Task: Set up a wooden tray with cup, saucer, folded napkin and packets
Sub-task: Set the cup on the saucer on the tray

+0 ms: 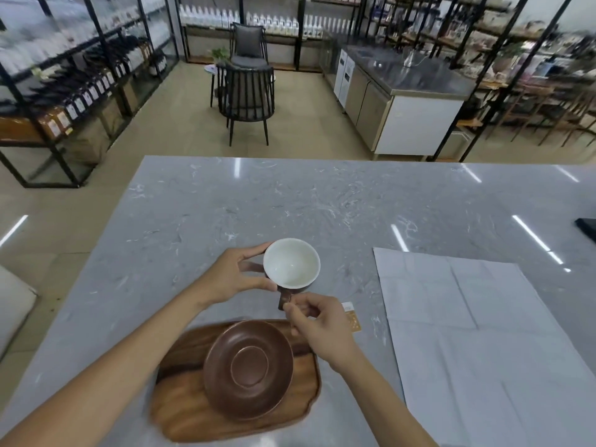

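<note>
Cup (291, 263) beyond saucer (248, 369): rigid, breakable ceramic, likely slick. Left hand (237, 275) cradles bowl; right hand (317, 327) pinches handle.

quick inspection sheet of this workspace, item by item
surface: grey marble counter, glossy, with light reflections
job's things: saucer on wooden tray; cup empty, held above the counter beyond the tray; napkin unfolded flat at right; packet on the counter, partly hidden by the right hand
clutter: dark object at the right edge, unclear
hands: left hand holds the cup's side; right hand pinches its handle
cables: nothing seen
surroundings: shelves of bottles, chairs, steel cabinet
</note>
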`<state>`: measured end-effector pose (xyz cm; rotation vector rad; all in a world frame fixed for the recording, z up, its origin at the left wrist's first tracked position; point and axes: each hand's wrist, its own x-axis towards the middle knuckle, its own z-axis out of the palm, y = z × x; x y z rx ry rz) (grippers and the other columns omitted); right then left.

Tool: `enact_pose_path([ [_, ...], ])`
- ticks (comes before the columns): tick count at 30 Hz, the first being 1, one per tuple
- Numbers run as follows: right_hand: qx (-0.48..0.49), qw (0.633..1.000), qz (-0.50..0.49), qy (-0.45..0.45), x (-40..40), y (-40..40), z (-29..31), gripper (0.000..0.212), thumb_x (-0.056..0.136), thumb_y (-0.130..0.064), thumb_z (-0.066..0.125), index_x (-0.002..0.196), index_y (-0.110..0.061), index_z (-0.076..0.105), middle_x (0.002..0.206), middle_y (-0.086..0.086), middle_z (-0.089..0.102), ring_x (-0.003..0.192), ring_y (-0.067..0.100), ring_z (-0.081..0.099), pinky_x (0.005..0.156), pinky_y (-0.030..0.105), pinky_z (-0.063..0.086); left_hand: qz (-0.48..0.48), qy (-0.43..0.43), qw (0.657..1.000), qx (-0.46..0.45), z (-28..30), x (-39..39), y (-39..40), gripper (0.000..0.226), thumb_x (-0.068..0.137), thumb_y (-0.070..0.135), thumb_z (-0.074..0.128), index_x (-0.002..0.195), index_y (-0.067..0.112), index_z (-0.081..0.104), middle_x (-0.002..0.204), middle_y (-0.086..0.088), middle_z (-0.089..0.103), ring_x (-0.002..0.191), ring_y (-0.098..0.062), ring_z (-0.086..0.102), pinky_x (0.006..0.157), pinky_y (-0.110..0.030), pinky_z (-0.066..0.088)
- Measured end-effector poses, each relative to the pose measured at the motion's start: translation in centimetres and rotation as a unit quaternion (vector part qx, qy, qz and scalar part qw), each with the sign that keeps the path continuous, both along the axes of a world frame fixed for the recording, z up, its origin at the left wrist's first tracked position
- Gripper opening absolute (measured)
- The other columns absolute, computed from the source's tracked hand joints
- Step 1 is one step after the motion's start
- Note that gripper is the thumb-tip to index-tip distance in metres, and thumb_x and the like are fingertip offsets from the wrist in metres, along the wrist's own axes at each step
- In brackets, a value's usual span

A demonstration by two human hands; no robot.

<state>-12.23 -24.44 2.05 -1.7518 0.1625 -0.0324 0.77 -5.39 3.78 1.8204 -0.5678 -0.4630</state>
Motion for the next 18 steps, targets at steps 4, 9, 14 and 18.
enact_pose_path([
  [4,-0.001,1.0,0.01,-0.009,-2.4,1.5,0.4,0.012,0.095,-0.017,0.071,0.091,-0.006,0.077,0.067,-0.004,0.069,0.062,0.006,0.067,0.059,0.021,0.059,0.026,-0.004,1.0,-0.008,0.4,-2.8,1.8,0.088,0.063,0.018,0.096,0.141,0.034,0.058,0.136,0.02,0.065,0.113,-0.007,0.07,0.099,-0.024,0.047],
  [9,-0.006,0.999,0.029,-0.016,-5.9,3.0,-0.1,0.012,0.096,-0.014,0.07,0.087,-0.008,0.074,0.065,-0.003,0.066,0.057,0.008,0.062,0.056,0.024,0.056,0.046,-0.01,0.999,-0.013,-0.3,-7.0,3.5,0.087,0.064,0.015,0.096,0.141,0.031,0.058,0.133,0.024,0.066,0.111,-0.005,0.07,0.09,-0.009,0.049],
  [14,-0.019,0.999,0.046,0.008,-8.9,3.9,-1.3,0.012,0.096,-0.019,0.069,0.084,-0.021,0.073,0.063,-0.008,0.065,0.057,0.006,0.059,0.053,0.022,0.052,0.064,0.008,0.998,-0.023,-2.2,-10.6,5.0,0.085,0.065,0.015,0.095,0.139,0.037,0.058,0.128,0.03,0.066,0.114,0.001,0.068,0.087,-0.004,0.048],
  [18,-0.042,0.997,0.056,0.011,-10.4,4.5,-2.2,0.012,0.097,-0.018,0.068,0.086,-0.021,0.07,0.062,-0.009,0.066,0.055,0.005,0.058,0.054,0.021,0.048,0.094,0.019,0.995,-0.017,-3.7,-12.8,5.8,0.09,0.064,0.02,0.096,0.143,0.032,0.056,0.128,0.023,0.07,0.116,-0.002,0.068,0.099,-0.022,0.052],
])
